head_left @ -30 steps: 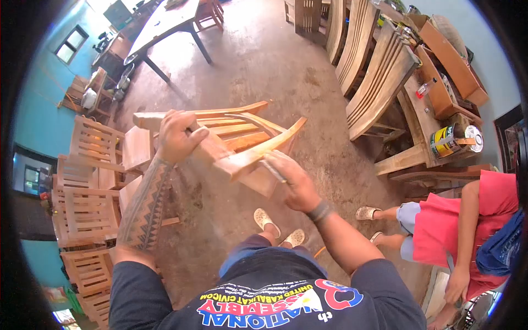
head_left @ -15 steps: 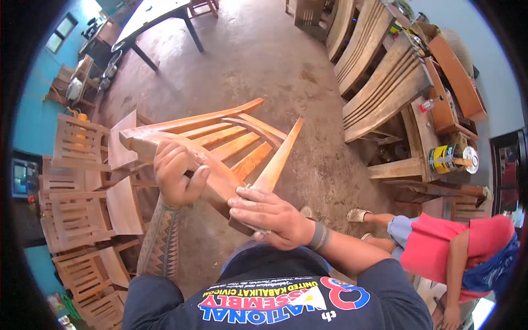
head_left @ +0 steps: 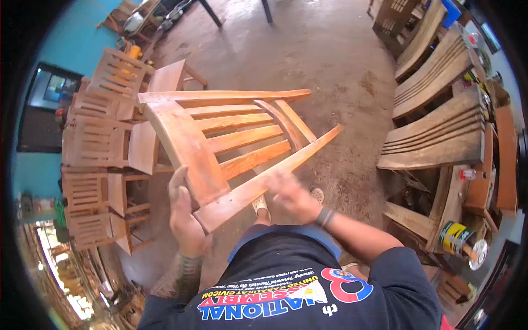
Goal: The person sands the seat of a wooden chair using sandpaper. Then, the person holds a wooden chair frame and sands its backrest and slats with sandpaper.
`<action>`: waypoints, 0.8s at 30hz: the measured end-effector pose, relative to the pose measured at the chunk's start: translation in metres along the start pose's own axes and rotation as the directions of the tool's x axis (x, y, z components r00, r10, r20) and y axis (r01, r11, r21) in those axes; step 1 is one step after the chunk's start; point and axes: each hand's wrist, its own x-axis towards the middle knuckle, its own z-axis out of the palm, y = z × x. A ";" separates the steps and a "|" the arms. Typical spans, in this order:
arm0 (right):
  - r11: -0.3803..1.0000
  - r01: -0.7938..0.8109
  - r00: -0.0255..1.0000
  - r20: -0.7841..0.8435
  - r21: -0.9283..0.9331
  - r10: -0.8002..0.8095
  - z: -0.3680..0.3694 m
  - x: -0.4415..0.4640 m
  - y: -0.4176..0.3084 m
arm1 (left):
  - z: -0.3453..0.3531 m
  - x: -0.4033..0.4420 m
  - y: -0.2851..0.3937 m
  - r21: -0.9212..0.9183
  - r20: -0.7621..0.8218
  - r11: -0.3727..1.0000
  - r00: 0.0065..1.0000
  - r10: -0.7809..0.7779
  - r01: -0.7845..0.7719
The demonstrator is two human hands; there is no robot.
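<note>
Across the middle of the frame, a slatted wooden chair back point(head_left: 190, 144) lies at a slant above the floor point(head_left: 330, 71), its wide board toward the left and its narrower end toward the upper right. Between its two long side rails run four slats, which meet a curved crosspiece point(head_left: 281, 122). The left hand point(head_left: 188, 212) holds the lower left corner, palm against the wood and some fingers raised beside the wide board. The right hand point(head_left: 291, 195) is blurred over the near side rail point(head_left: 269, 179); whether it touches the wood, or has anything in it, I cannot tell. A dark band point(head_left: 325, 216) circles the right wrist.

Pale slatted chairs point(head_left: 102, 140) stand in a row along the left of the frame. At the right are curved, grooved wooden seats point(head_left: 434, 140), with a yellow and black can point(head_left: 455, 237) below them at the lower right. Two dark table legs point(head_left: 210, 12) show at the top edge.
</note>
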 end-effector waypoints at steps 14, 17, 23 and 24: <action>0.995 -0.098 0.975 -0.199 -0.010 0.094 -0.004 0.006 0.125 | 0.003 -0.014 -0.002 -0.053 -0.039 0.997 0.997 -0.066 0.064; 1.000 0.018 0.992 -0.127 -0.021 -0.020 -0.004 0.006 0.073 | 0.002 -0.014 -0.004 -0.131 -0.055 0.990 0.996 -0.063 0.056; 0.935 0.355 0.935 0.031 -0.029 -0.354 0.010 0.050 -0.135 | -0.009 -0.015 -0.021 -0.436 -0.029 0.896 0.993 -0.111 0.087; 0.931 0.365 0.930 0.044 -0.006 -0.364 0.008 0.053 -0.136 | -0.008 -0.016 -0.021 -0.397 -0.032 0.913 0.993 -0.112 0.090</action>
